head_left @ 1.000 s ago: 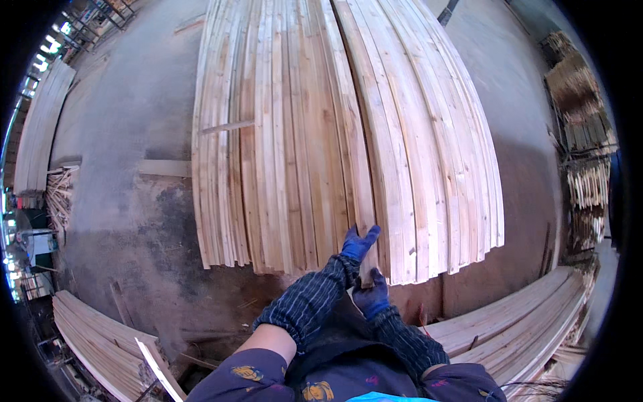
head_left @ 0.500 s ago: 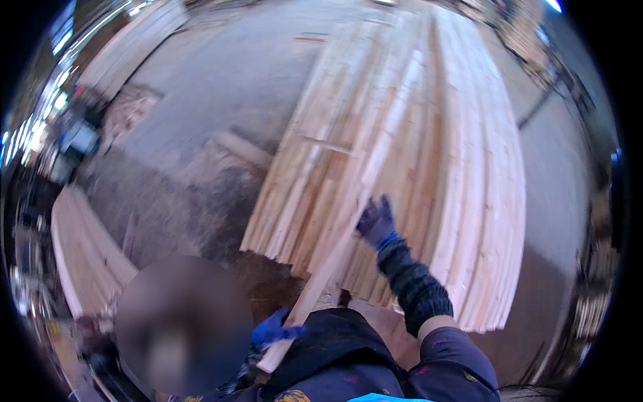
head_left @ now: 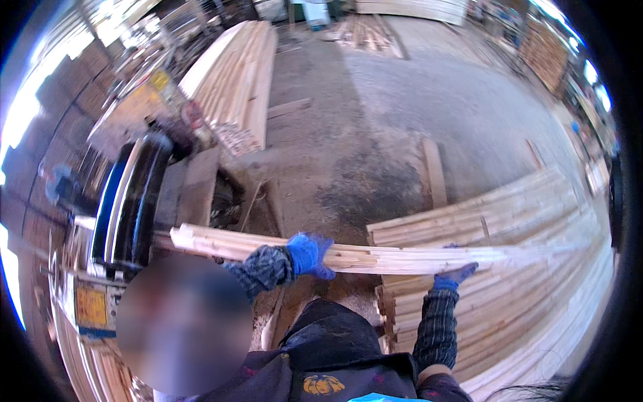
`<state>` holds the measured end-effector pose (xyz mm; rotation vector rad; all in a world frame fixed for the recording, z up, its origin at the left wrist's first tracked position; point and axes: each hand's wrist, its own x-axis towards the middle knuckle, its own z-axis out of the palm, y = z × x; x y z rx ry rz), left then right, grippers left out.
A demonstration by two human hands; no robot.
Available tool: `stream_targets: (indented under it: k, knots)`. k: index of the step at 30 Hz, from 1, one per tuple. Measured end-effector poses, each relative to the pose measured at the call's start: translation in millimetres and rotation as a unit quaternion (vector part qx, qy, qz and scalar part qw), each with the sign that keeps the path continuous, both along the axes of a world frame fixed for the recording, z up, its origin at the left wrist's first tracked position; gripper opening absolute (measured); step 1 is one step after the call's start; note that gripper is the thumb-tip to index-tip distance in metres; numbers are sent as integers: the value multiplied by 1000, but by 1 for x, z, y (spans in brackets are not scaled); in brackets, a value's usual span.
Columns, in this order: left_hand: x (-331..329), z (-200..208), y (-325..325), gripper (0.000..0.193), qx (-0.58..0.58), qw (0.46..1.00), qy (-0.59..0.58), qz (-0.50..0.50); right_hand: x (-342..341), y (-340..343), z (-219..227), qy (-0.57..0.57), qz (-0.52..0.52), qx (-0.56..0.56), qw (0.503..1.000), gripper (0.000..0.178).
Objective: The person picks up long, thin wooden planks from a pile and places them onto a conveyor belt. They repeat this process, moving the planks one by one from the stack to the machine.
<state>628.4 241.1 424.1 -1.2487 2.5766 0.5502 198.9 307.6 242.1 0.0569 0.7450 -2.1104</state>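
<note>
A long pale wooden board (head_left: 395, 260) lies crosswise in front of me. Lines along its left part could mean more than one piece; I cannot tell. My left hand (head_left: 310, 255), in a blue glove, is closed over it left of the middle. Farther right, my right hand (head_left: 457, 275), in a darker blue glove, grips it from the near edge, with a fingertip showing at the far edge. The board's left end points toward a machine with dark rollers (head_left: 137, 201). Its right part passes over a broad stack of boards (head_left: 495, 321).
Another stack of boards (head_left: 234, 80) stands beyond the machine at the far left. A loose plank (head_left: 434, 173) lies on the concrete floor (head_left: 375, 120). More timber (head_left: 372, 33) lies at the back. A blurred round patch (head_left: 184, 325) hides the lower left.
The view has swung left, bringing the roller machine close. The board now lies crosswise instead of slanting away. My right hand, open over the stack before, now grips the board.
</note>
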Motion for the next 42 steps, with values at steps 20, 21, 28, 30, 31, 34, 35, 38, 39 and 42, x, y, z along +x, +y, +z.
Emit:
stream_targets:
  k: [20, 21, 28, 30, 31, 34, 35, 38, 39, 42]
  knots:
    - [346, -66, -109, 79, -163, 973, 133, 92, 247, -111, 93, 90, 290, -280, 911, 100]
    - [374, -71, -105, 76, -178, 966, 156, 106, 224, -117, 110, -39, 107, -54, 992, 103]
    - [498, -57, -109, 73, -342, 937, -13, 75, 225, -174, 114, 333, 88, 19, 939, 65]
    - [520, -56, -104, 77, -349, 926, -137, 43, 251, -176, 98, 7, 132, -35, 991, 61]
    - [509, -51, -110, 80, -252, 951, -155, 83, 259, -178, 81, -39, 114, 26, 992, 61]
    - [439, -51, -127, 88, -69, 990, -70, 105, 306, -165, 34, -24, 134, -14, 991, 65]
    - [408, -65, -129, 90, -74, 995, 51, 43, 323, -159, 18, -1, 134, -43, 990, 63]
    - [249, -65, -143, 88, -22, 995, 88, 36, 366, -144, 10, -9, 176, 10, 984, 63]
    - [207, -68, -141, 86, -21, 995, 90, 37, 377, -137, 13, 0, 201, 46, 979, 63]
    - [115, -68, -141, 84, -38, 984, 171, 34, 405, -118, 41, -150, 294, 51, 943, 64]
